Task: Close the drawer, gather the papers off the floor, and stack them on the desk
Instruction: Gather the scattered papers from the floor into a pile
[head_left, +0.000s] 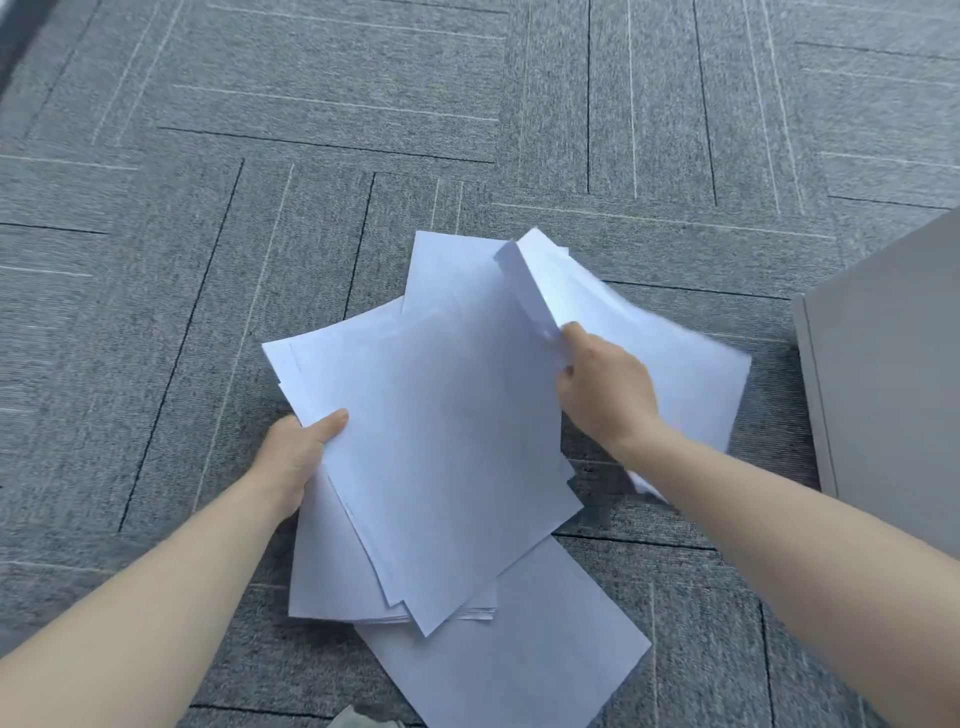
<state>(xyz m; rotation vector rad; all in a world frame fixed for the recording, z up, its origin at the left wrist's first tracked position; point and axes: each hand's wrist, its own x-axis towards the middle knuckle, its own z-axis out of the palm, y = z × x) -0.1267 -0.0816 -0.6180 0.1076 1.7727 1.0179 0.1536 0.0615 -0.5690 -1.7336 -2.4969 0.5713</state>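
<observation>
A loose, fanned bundle of white papers (441, 431) is held above the grey carpet at the centre of the view. My left hand (298, 452) grips the bundle's left edge, thumb on top. My right hand (605, 389) pinches another white sheet (639, 332) at its near edge, lifted and slightly blurred, overlapping the bundle's right side. One more white sheet (519, 660) lies flat on the carpet below the bundle. The drawer and the desk top are not in view.
A light grey cabinet side (893, 389) stands at the right edge, close to my right forearm. Grey carpet tiles (363, 130) with thin line patterns cover the floor ahead and to the left.
</observation>
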